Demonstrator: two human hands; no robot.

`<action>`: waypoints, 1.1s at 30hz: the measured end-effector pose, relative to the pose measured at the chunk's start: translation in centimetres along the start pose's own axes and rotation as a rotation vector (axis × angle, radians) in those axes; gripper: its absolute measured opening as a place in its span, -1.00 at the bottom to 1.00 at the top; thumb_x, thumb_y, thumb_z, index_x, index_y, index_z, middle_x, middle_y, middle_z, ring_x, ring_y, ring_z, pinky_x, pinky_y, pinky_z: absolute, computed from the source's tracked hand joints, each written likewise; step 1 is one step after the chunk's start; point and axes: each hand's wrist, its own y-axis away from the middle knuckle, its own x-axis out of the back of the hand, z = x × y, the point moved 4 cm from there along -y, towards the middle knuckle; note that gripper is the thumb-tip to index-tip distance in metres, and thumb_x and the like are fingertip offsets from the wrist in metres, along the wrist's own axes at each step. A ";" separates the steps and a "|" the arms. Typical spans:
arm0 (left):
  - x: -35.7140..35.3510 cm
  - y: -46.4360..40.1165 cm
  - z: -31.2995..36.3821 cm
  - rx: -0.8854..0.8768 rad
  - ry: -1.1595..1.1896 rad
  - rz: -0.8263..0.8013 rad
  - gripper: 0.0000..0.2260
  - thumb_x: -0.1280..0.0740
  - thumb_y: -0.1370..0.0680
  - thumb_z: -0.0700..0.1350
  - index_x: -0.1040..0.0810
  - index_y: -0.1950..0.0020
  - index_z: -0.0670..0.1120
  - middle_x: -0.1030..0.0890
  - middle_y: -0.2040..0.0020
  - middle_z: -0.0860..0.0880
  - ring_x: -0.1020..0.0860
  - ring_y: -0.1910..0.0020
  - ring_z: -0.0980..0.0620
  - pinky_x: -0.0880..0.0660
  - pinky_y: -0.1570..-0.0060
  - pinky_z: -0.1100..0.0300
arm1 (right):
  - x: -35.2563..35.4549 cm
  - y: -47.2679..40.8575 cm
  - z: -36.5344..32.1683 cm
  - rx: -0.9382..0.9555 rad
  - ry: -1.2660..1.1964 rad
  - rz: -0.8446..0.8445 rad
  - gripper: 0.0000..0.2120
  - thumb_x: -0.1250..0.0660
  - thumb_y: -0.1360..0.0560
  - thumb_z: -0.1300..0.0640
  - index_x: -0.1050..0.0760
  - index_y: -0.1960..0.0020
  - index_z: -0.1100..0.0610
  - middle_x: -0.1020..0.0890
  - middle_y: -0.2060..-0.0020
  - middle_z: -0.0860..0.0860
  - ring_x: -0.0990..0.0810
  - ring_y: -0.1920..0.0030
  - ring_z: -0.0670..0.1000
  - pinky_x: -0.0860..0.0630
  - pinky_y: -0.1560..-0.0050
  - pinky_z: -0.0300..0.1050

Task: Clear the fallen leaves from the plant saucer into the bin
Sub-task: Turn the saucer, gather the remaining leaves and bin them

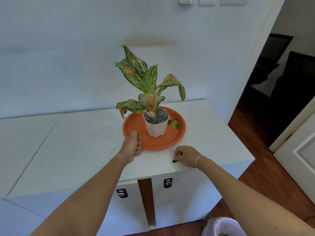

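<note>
White cabinet top (pixel 85 142) spans the view. My left hand (pixel 132 147) grips the near-left rim of the round orange plastic plant saucer (pixel 138 122), at about 7 o'clock on the saucer: thumb over the rim on top, other fingers curled under the edge. A bit of green shows by the thumb; cannot tell if it is a leaf I'm holding.

On the saucer, slightly back of centre, stands the white faceted plastic pot (pixel 156 127), upright, holding the speckled green plant with browning leaves (pixel 146 79). Small fallen green leaves (pixel 173 122) lie on the saucer floor just beside the pot, at about 3 o'clock from it, a few touching each other.

My right hand (pixel 185 156), thin white band on the wrist, sits on the cabinet top just off the saucer's rim at about 5 o'clock, apart from the saucer. Fingers curled in, pinching small green leaf pieces (pixel 175 160); one piece pokes out below the fingertips, another shows between thumb and fingers.

Far lower right, on the brown wood floor (pixel 255 181), the pale lined bin (pixel 221 225) sits below my right forearm, some green bits inside, partly cut off by the frame edge.
</note>
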 end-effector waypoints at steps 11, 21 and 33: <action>-1.2 0.3 -0.7 0.023 0.082 -0.091 -0.76 -0.01 -0.51 -0.17 -0.13 0.37 -0.02 -0.13 0.49 0.06 -0.05 0.59 0.14 0.00 0.60 0.30 | -0.9 1.2 0.3 -0.053 0.063 0.104 -0.85 -0.31 -0.49 -0.02 -0.41 0.10 0.03 -0.51 0.14 -0.03 -0.47 0.11 0.03 -0.39 0.12 -0.17; -4.0 1.1 -1.8 -0.038 0.037 -0.228 -0.72 -0.01 -0.57 -0.15 -0.21 0.35 -0.04 -0.18 0.51 0.07 -0.09 0.60 0.16 -0.02 0.59 0.31 | -0.9 3.2 1.2 -0.120 -0.372 0.254 -0.80 -0.21 -0.54 0.07 -0.35 0.20 0.16 -0.38 0.36 -0.04 -0.31 0.37 -0.06 -0.25 0.39 -0.27; -20.1 3.1 -3.5 -0.022 -0.090 -0.415 -0.78 -0.03 -0.46 -0.22 -0.14 0.36 0.00 -0.11 0.47 0.04 -0.03 0.55 0.11 0.04 0.53 0.26 | 4.6 9.5 13.8 -0.282 -1.519 0.450 -0.72 -0.13 -0.52 0.22 -0.27 0.37 0.13 -0.34 0.49 0.03 -0.11 0.66 -0.11 -0.01 0.62 -0.34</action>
